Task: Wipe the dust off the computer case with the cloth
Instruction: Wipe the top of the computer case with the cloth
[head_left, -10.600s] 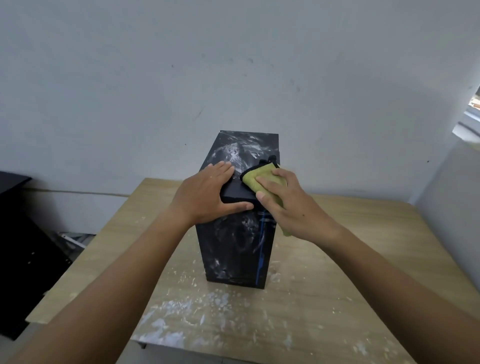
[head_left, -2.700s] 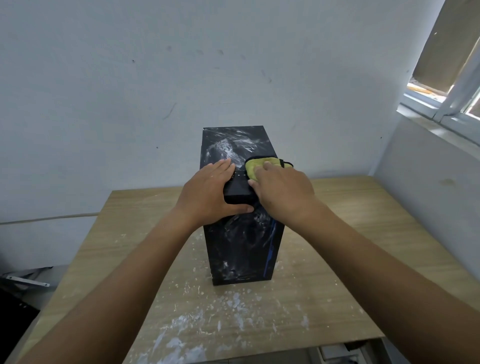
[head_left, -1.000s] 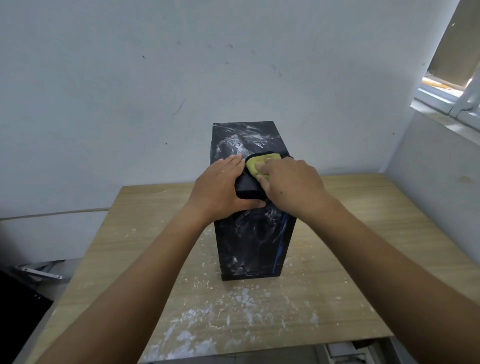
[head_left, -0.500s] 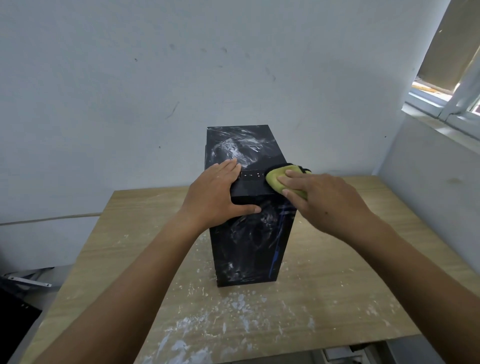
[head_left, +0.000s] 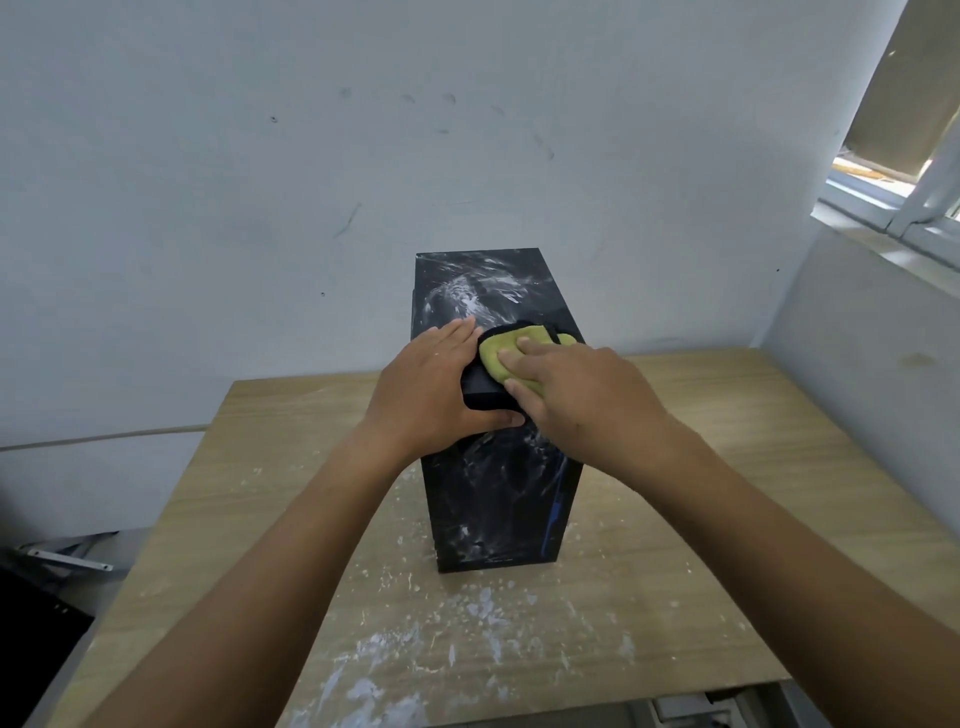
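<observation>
A black computer case stands upright on a wooden table, its top and front smeared with white dust. My left hand holds the case's front top edge, with fingers flat on top and the thumb across the front face. My right hand holds a yellow-green cloth with a dark border and presses it onto the near part of the top, right beside my left fingers. Most of the cloth is hidden under my right hand.
White dust and flakes lie scattered on the table in front of the case. A plain wall stands close behind it. A window sill juts out at the upper right. Dark furniture sits low at the left.
My right hand has slid the cloth left, from the top's right edge back to the middle beside my left hand. My left hand has kept its hold on the case.
</observation>
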